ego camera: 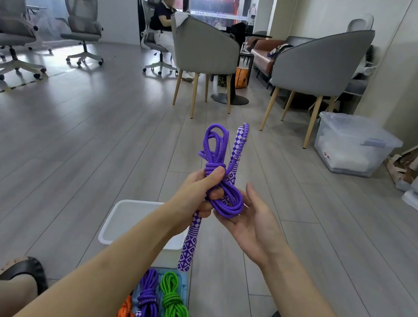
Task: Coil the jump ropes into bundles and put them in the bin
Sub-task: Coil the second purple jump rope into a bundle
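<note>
My left hand [201,192] grips a purple jump rope [216,146] at its wrapped middle, thumb over the knot, holding it up over the floor. Its two patterned purple-white handles [190,243] point one up, one down. My right hand [253,220] lies open, palm up, under the lower loop of cord [231,203]. Below my left forearm stands a white bin [124,219], partly hidden by the arm. Near my feet three coiled ropes lie on a blue tray [182,283]: an orange rope [124,315], a purple rope bundle [148,302] and a green rope [174,303].
Two grey armchairs [206,48] with wooden legs stand ahead, and a lidded clear storage box [352,142] sits at the right. Office chairs [82,23] line the left. A seated person [161,19] is at the back. My feet in dark shoes [23,270] frame the tray.
</note>
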{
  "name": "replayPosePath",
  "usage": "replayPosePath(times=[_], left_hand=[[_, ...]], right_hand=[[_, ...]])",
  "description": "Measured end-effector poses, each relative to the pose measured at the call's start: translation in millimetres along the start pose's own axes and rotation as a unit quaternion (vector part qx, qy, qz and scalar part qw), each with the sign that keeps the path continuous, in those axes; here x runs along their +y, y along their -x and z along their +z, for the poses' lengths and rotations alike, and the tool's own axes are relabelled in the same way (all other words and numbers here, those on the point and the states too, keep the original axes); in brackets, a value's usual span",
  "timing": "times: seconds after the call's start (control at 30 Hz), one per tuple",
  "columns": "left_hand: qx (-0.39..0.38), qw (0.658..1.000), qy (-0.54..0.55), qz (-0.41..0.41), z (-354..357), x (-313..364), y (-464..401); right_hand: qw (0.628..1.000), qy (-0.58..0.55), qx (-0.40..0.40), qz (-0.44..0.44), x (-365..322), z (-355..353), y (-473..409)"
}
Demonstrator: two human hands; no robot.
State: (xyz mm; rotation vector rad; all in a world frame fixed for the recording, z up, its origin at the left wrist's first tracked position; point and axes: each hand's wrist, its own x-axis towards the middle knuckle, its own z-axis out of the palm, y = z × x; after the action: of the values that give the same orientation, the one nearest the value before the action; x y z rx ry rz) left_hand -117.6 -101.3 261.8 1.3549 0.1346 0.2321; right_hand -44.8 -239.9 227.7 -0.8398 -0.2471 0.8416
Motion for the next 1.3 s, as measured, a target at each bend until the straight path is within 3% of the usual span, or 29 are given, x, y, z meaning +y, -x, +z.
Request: replayPosePath(times=[0.13,0.43,0.6,0.77,0.97,1.3], left_hand=[[0.005,1.000,-0.011,0.016,1.0,-3.6,0.6],[0.006,0.998,-0.043,0.041,-3.8,-5.4,-0.9],[0.019,0.995,-0.065,0.067,-2.6,-0.2,-0.7],[0.052,0.989,-0.076,0.113,4.7,1.0,1.8],[0.101,0.977,-0.083,0.167,14.1,-5.4,0.8],[0.122,0.977,-0.082,0.153,9.2,-19.3,-2.9]], right_hand=[[0.996,0.077,-0.036,-0.035,4.9,4.2,1.7],[0.983,0.166,0.010,-0.079,-1.4,7.5,6.1],[0.967,0.223,0.079,-0.095,-3.3,12.6,8.2],[0.985,0.109,0.086,-0.101,-4.2,20.1,8.5],[0.996,-0.064,0.038,-0.053,5.7,22.2,-0.6],[0.996,-0.071,0.059,-0.003,10.0,20.0,-1.5]])
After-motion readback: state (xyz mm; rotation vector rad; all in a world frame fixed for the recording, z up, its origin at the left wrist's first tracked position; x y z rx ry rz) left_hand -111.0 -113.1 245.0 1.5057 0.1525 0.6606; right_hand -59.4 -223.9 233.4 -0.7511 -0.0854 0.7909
